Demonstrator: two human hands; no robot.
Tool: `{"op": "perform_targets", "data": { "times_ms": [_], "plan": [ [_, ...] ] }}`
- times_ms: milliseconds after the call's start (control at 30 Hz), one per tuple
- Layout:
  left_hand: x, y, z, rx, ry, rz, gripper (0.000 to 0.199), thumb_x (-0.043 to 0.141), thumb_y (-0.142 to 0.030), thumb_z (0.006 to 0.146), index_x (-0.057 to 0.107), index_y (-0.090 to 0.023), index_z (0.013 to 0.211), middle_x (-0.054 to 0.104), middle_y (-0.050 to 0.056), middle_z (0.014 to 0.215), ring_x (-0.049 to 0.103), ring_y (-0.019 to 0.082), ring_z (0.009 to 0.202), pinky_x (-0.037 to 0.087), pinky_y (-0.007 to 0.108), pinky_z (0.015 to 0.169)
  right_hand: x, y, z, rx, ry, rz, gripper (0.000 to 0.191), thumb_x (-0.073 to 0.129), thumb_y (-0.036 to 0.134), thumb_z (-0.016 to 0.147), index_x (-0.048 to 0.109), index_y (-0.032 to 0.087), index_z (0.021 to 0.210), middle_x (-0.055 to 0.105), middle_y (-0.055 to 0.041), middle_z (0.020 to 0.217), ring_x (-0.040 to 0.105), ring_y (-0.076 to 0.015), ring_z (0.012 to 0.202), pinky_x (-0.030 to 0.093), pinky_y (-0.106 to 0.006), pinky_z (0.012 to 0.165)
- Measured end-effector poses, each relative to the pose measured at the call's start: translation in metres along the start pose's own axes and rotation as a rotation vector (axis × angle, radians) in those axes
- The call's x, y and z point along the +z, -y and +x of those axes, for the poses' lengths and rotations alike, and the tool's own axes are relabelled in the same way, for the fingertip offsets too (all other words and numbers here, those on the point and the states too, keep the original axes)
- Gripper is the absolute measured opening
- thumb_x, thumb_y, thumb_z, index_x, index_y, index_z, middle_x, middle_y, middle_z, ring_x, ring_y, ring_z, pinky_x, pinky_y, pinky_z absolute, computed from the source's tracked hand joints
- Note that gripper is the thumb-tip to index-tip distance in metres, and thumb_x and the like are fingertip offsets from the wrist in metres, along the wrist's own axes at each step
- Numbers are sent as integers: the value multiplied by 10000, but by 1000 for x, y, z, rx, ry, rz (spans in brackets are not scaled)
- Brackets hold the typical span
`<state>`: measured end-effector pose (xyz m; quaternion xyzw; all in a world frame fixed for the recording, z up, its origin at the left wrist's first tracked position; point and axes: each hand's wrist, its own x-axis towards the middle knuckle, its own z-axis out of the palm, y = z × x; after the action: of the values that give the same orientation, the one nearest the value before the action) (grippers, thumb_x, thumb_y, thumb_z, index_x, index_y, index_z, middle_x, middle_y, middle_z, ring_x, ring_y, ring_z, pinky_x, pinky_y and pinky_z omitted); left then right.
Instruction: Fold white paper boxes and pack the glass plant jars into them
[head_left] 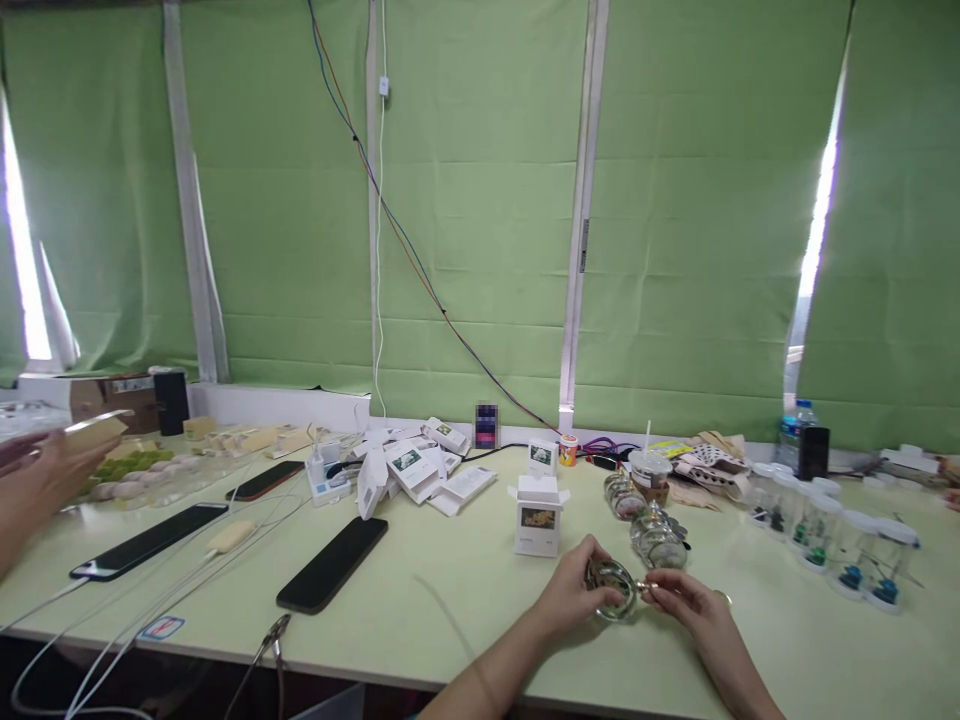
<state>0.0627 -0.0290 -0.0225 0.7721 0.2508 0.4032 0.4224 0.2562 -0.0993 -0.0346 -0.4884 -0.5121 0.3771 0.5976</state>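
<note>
Low in the view, right of the middle, my left hand (576, 592) grips a round, clear-and-metallic ornament (616, 588) by its left side. Touching the ornament's right side, my right hand (686, 600) pinches a small metal piece (643, 587) between thumb and fingers. An upright white box (537, 520) with open top flaps and a picture on its front stands just beyond my left hand. More round clear items (660, 538) lie in a row beyond my hands.
Flat white boxes (417, 468) are piled at the back middle. Phones (332, 565) and white cables lie to the left. Lidded clear jars (853, 553) stand at the right, near a bottle (789, 440). Another person's hands (45, 470) hold a pale piece at the far left.
</note>
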Motion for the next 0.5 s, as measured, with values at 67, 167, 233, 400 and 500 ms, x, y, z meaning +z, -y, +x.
{"op": "perform_targets", "data": {
  "times_ms": [67, 167, 233, 400, 500],
  "plan": [
    [0, 0, 0, 6, -1, 16, 354, 758, -184, 605, 564, -171, 901, 601, -8, 835, 492, 149, 764, 366, 234, 683, 1, 1, 0, 39, -9, 29, 331, 735, 453, 622, 703, 194, 825, 738, -61, 845, 681, -275, 859, 525, -350, 824],
    [0, 1, 0, 22, -5, 15, 350, 763, -178, 607, 565, -172, 896, 593, -12, 832, 493, 144, 764, 361, 226, 677, 0, -2, 1, 71, -11, 56, 344, 743, 457, 612, 712, 188, 826, 743, -65, 845, 683, -272, 856, 521, -360, 835],
    [0, 1, 0, 29, -3, 14, 352, 769, -182, 606, 567, -173, 894, 592, -13, 830, 496, 144, 764, 362, 224, 675, -1, -6, 3, 78, -12, 83, 353, 746, 460, 605, 718, 187, 826, 746, -67, 840, 685, -269, 834, 525, -366, 820],
    [0, -2, 0, 24, 15, 26, 352, 770, -206, 613, 571, -170, 901, 606, -8, 842, 504, 146, 765, 370, 233, 688, -3, -15, 7, 98, -9, 123, 349, 758, 463, 594, 736, 194, 816, 750, -67, 849, 687, -244, 784, 535, -335, 762],
    [-1, -5, -1, 26, 19, 41, 340, 765, -215, 620, 573, -169, 896, 605, -9, 837, 501, 145, 762, 367, 231, 679, -3, -14, 7, 96, -12, 95, 338, 754, 462, 602, 741, 197, 811, 750, -66, 848, 687, -236, 757, 539, -320, 727]
  ]
}}
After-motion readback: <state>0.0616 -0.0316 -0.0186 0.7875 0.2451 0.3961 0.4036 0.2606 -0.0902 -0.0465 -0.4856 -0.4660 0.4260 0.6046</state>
